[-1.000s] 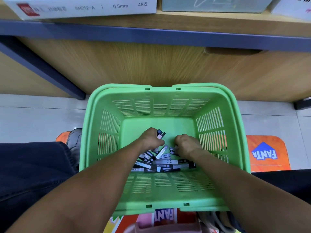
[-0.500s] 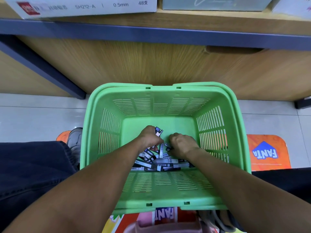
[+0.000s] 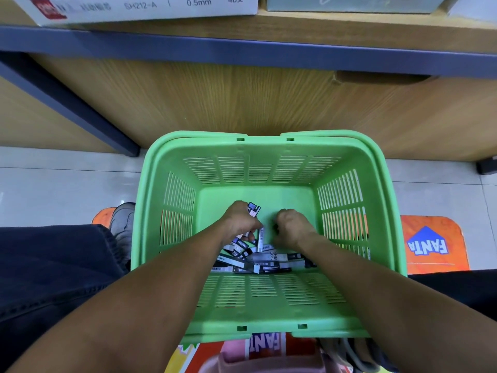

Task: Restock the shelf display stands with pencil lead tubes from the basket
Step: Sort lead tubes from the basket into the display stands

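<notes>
A green plastic basket [image 3: 347, 300] stands on the floor in front of me. Several black-and-white pencil lead tubes [image 3: 265, 258] lie in a heap on its bottom, near the front wall. Both hands reach down into it. My left hand [image 3: 238, 220] grips a small bunch of tubes, and their ends stick out above the fist [image 3: 253, 208]. My right hand [image 3: 291, 227] is curled over the heap just to the right; its fingertips are hidden, so what it holds is unclear.
A wooden shelf unit with a blue edge [image 3: 242, 47] rises behind the basket. A white box marked 0.5mm [image 3: 139, 6] sits on it. An orange Fanta floor sticker [image 3: 433, 246] lies at the right. My dark trouser leg and grey shoe [image 3: 122, 222] are at the left.
My right hand has shifted left toward the left hand over the heap. The left hand has lifted slightly with its bunch of tubes.
</notes>
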The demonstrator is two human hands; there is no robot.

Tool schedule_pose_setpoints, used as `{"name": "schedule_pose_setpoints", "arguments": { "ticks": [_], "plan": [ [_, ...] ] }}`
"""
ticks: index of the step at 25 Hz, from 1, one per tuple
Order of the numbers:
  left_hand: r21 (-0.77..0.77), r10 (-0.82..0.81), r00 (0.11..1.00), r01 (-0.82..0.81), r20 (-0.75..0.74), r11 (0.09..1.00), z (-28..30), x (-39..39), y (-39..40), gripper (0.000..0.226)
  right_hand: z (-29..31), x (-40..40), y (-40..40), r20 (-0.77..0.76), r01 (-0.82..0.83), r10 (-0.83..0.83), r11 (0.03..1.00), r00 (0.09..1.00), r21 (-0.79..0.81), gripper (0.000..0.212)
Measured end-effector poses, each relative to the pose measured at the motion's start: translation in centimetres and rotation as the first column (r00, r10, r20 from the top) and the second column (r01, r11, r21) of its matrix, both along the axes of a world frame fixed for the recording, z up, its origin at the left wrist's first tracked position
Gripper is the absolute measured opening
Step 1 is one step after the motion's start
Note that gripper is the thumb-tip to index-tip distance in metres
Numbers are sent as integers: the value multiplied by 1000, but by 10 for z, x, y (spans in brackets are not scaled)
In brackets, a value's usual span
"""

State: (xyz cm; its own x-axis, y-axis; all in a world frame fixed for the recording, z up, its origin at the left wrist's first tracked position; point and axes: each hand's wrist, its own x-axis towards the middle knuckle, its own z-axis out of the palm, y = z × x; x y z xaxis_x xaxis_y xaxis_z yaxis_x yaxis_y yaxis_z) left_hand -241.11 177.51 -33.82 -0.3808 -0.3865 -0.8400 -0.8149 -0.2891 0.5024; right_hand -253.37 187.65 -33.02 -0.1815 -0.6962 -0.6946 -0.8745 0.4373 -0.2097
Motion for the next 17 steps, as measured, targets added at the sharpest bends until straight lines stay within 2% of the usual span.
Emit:
{"name": "schedule_pose_setpoints", "arguments": {
  "ticks": [1, 3, 6, 7, 9, 12, 15, 17],
  "plan": [
    [40, 59, 998, -58, -32, 998, 0, 0, 0, 28, 3, -6, -7, 74, 120, -120, 993, 990, 4, 16],
    [152, 221, 971, -205, -95, 967, 4, -1, -2, 33, 13, -15, -17, 267, 343, -340, 939, 902, 36, 20],
    [295, 381, 918, -336, -107, 894, 18, -3, -9, 77, 32, -23, -25, 494, 545, -484, 838, 722, 26, 15],
    [333, 410, 904, -352, -122, 875, 24, -3, -11, 78, 40, -23, -27, 561, 576, -492, 817, 666, 31, 13],
    [359, 425, 890, -347, -166, 866, 38, -4, -16, 63, 55, -25, -29, 649, 589, -468, 807, 599, 38, 13],
    [316, 393, 892, -315, -224, 895, 64, -2, -20, 56, 77, -29, -29, 708, 589, -431, 808, 560, 27, 26],
    [274, 340, 892, -261, -299, 925, 91, -1, -25, 58, 100, -39, -29, 763, 620, -427, 783, 485, 44, 26],
    [230, 264, 889, -186, -374, 955, 113, 0, -26, 49, 121, -46, -27, 783, 624, -414, 780, 465, 42, 28]
  ]
}}
